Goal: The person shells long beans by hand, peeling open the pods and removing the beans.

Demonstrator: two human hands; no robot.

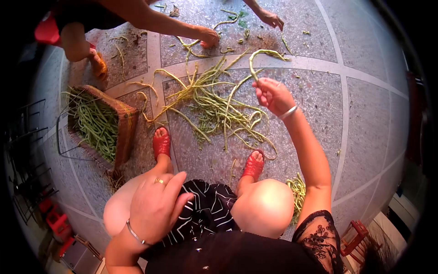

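Observation:
My right hand [273, 97] is stretched forward over the floor, its fingers pinching the lower end of a long bean [253, 61]. That bean arcs upward and bends over to the right. Below and left of the hand, a loose pile of long beans [219, 107] lies spread on the tiles, green mixed with yellowed ones. My left hand [157, 203] hovers above my left knee, fingers extended and holding nothing. A wide woven basket [127, 123] of cut green bean pieces [95, 123] stands to the left.
Across from me, another person's hands [210, 36] reach among scattered beans. Bean pieces [297, 194] are heaped beside my right knee. Dark metal racks [23, 155] and red stools [57, 223] stand at the left; a red wooden stool [355, 238] is at lower right. My red sandals [162, 145] flank the pile.

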